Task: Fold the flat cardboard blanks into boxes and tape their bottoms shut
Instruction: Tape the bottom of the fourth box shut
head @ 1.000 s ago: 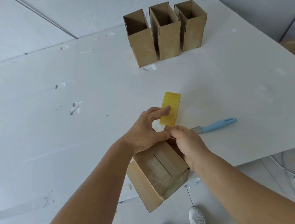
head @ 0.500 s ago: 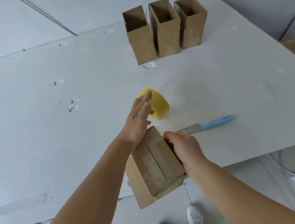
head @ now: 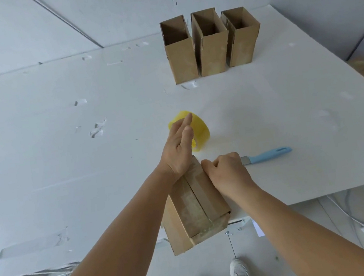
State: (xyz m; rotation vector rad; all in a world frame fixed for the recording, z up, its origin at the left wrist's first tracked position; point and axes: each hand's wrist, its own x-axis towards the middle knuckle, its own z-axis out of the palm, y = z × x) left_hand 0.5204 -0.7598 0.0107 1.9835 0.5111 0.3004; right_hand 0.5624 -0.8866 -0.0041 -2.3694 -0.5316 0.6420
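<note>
Box (head: 195, 208) overhangs table (head: 61, 154) edge; right hand (head: 228, 173) grips its side.

You're at a bare packing workspace, plain white walls, scuffed white table (head: 65, 177); finished boxes (head: 210, 45) lined up far, tape roll (head: 200, 130), knife (head: 267, 155), tiled floor (head: 307, 237)

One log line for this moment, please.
left hand flat, smoothing tape on box bottom | right hand gripping box | tape roll, knife on table
</note>
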